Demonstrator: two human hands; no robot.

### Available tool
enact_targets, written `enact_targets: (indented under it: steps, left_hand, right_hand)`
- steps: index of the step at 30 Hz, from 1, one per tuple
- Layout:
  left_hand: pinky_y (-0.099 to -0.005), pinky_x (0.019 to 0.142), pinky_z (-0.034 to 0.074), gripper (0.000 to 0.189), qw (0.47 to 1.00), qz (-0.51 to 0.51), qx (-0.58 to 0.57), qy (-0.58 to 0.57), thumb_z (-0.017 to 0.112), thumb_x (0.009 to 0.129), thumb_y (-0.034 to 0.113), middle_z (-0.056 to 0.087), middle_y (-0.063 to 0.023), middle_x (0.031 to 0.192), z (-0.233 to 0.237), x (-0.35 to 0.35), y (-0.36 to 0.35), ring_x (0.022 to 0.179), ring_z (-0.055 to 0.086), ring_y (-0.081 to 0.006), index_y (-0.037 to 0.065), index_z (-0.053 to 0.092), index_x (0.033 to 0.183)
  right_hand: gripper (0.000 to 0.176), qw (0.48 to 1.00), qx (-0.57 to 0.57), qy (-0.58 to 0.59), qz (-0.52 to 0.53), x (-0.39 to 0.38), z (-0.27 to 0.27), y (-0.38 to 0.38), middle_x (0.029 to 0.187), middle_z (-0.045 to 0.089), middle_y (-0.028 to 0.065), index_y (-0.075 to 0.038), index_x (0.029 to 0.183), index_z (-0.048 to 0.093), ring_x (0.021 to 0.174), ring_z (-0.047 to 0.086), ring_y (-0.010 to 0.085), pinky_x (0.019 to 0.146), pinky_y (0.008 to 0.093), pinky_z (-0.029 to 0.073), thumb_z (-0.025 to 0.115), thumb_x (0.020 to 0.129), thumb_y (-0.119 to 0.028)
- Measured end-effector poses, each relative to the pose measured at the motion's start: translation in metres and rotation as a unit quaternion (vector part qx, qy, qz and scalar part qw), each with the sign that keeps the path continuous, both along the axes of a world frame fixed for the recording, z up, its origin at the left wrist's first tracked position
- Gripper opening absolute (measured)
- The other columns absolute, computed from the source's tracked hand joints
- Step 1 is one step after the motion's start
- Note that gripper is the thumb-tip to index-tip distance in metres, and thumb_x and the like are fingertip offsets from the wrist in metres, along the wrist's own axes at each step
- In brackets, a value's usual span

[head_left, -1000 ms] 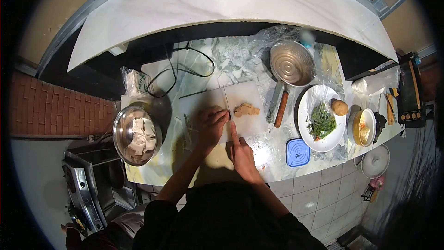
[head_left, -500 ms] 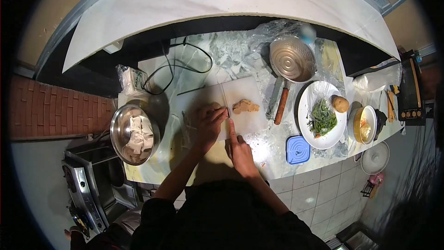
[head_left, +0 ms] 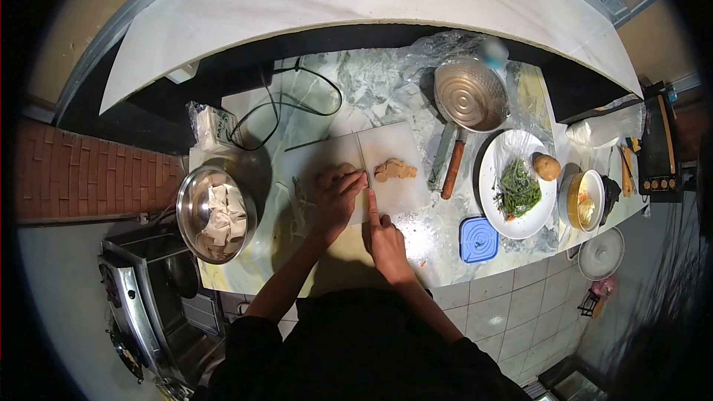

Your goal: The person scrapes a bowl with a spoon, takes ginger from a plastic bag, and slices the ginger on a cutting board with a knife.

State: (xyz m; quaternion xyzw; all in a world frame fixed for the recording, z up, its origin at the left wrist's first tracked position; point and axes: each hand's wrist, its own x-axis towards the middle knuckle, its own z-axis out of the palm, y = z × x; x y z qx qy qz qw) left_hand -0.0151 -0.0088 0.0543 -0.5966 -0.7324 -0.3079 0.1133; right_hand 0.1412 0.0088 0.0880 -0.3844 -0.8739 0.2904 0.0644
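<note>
On a white cutting board (head_left: 397, 141), my right hand (head_left: 387, 246) grips a knife (head_left: 362, 153), index finger stretched along its spine. The blade stands nearly edge-on and points away from me. Left of the blade, my left hand (head_left: 338, 199) has its fingers bent together over a pale tan piece of food (head_left: 343, 168), mostly hidden beneath them. To the right of the knife lies a small heap of tan slices (head_left: 395, 170) that look like ginger. Thin scraps, perhaps peelings (head_left: 298, 204), are by the board's left edge.
A steel bowl (head_left: 183, 215) with white blocks stands left. Rightward are a saucepan (head_left: 469, 96) with a wooden handle, a blue lid (head_left: 479, 240), a white plate (head_left: 512, 230) of chopped greens, a potato (head_left: 547, 168) and a yellow-white bowl (head_left: 573, 200). A black cable (head_left: 338, 96) loops behind.
Both hands and the knife stay almost in place, with only a slight shift at the fingers. Another person's arm at the lower left, by the stove, has gone from view.
</note>
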Motion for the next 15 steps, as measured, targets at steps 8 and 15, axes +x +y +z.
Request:
enact_targets:
  steps: [8, 15]
  left_hand:
    - [-0.0377, 0.092, 0.035, 0.023, 0.998, -0.011, 0.032, -0.06, 0.069, 0.079, 0.016, 0.067, 0.01, 0.104, -0.003, 0.002, 0.003, 0.095, 0.053, -0.0161, 0.019, 0.073, 0.102]
    - [-0.0391, 0.093, 0.033, 0.025, 0.999, 0.004, -0.003, -0.053, 0.071, 0.079, 0.02, 0.066, 0.0076, 0.104, 0.013, 0.004, 0.003, 0.099, 0.053, -0.0173, 0.017, 0.072, 0.104]
  right_hand:
    - [0.073, 0.998, -0.045, 0.045, -0.002, 0.008, 0.011, 0.013, 0.079, 0.059, 0.0273, -0.007, 0.149, 0.023, 0.064, 0.06, 0.0417, 0.062, 0.0476, 0.049, 0.055, 0.084, -0.002]
    - [0.077, 0.995, -0.08, 0.062, 0.0, 0.015, 0.016, 0.017, 0.076, 0.059, 0.0244, -0.008, 0.15, 0.024, 0.064, 0.059, 0.0388, 0.062, 0.0452, 0.048, 0.054, 0.08, 0.002]
